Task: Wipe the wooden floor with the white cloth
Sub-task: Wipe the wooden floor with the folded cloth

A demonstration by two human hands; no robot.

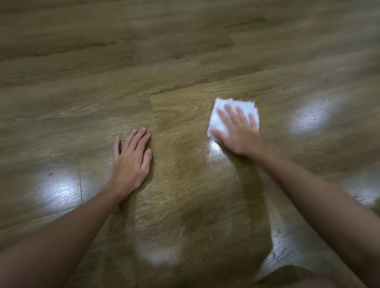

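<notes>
I see brown wood-grain planks (193, 57) with staggered seams, glossy, carrying several pale patches of reflected light (58, 186).

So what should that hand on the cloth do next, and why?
Probably slide the white cloth back toward the body. The right hand presses flat on it with the arm stretched out, and the left hand rests flat on the wooden floor, seemingly as a prop.

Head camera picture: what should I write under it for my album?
Right hand presses a white cloth flat on the shiny wooden floor while the left hand rests open beside it.
</notes>
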